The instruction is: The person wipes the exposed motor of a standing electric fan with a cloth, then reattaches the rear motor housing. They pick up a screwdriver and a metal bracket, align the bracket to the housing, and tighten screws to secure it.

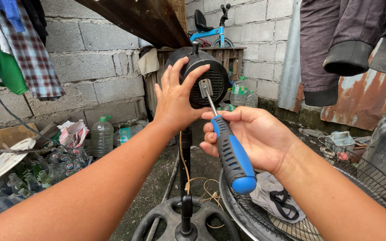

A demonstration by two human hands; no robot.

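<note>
My left hand (pixel 175 100) grips the side of a black fan motor housing (pixel 211 78), which stands on a black pole (pixel 185 178) with a round base (pixel 166 218). In my right hand (pixel 251 136) I hold a screwdriver with a blue and black handle (pixel 231 154). Its metal shaft (pixel 210 100) points up to the back of the housing, beside a small metal bracket (pixel 205 85). A tan cord (pixel 197 183) hangs down along the pole.
A wire fan grille (pixel 371 183) and a grey cloth (pixel 273 198) lie at the lower right. Plastic bottles (pixel 101 136) and rubbish are piled at the left by a block wall. Clothes hang overhead. A blue balance bike (pixel 211 31) sits on a crate behind.
</note>
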